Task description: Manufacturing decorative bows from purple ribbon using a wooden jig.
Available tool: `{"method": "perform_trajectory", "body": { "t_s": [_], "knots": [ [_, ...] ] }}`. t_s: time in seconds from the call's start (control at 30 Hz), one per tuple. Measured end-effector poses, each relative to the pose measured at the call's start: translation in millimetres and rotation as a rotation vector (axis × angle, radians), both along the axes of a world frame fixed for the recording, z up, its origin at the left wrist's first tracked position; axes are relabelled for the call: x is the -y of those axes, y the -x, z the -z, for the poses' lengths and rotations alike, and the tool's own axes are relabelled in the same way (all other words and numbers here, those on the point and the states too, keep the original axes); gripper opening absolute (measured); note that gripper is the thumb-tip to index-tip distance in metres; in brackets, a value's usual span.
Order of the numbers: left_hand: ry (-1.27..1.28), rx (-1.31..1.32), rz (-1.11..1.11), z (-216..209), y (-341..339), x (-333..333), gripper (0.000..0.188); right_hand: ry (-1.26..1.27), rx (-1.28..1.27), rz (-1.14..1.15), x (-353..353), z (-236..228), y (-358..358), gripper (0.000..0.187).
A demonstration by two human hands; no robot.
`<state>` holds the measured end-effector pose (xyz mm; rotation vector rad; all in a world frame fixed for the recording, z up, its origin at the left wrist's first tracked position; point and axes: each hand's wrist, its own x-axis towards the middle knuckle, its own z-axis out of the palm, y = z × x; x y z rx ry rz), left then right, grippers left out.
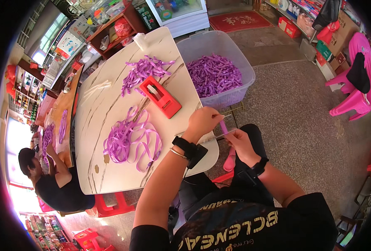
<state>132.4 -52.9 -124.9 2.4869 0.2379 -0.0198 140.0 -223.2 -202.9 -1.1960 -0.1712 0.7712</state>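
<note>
Beside the table's right edge, my left hand (203, 122) pinches the upper end of a short purple ribbon (223, 127). My right hand (243, 146) has its fingers closed at the ribbon's lower end, by a thin pale strip whose kind I cannot make out. On the marble-patterned table (181, 157) lies a loose tangle of purple ribbon (129, 140). Beyond it is a red tape dispenser (160, 98), with a heap of folded purple ribbons (145, 72) behind. A clear plastic bin (246, 85) full of similar folded ribbons stands right of the table.
Thin white strips (96, 88) and a white roll-like object (140, 42) lie on the table. At the left, another person (53, 180) handles purple ribbons at a wooden table. A pink chair (357, 79) stands at the right, a red stool (114, 203) under the table's near-left edge.
</note>
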Motion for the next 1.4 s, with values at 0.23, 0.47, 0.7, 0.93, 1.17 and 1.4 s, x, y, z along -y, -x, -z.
{"method": "perform_trajectory", "body": {
  "t_s": [0.23, 0.47, 0.7, 0.93, 1.17, 1.4],
  "knots": [
    [-0.012, -0.045, -0.001, 2.9, -2.3, -1.3, 0.023, -0.035, -0.127, 0.016, 3.2, -15.9, 2.3, 0.007],
    [0.188, 0.172, -0.008, -9.9, 11.6, 2.7, 0.023, 0.030, -0.146, -0.119, 9.6, -20.3, -6.8, 0.013],
    [1.000, -0.136, -0.196, -22.2, 88.1, 49.3, 0.045, 0.082, -0.104, -0.231, 15.9, -31.3, -10.0, 0.015],
    [1.606, -0.237, -0.356, -7.7, 93.8, 74.2, 0.055, 0.055, -0.137, -0.278, 16.4, -31.5, -13.3, 0.016],
    [2.251, -0.178, -0.171, 15.2, 84.0, 60.1, 0.031, 0.148, -0.101, -0.329, 17.4, -53.4, -25.3, 0.028],
    [2.399, -0.180, -0.088, 19.8, 92.8, 53.1, 0.020, 0.173, 0.627, -0.548, -58.0, -120.4, -65.6, 0.031]
  ]
}}
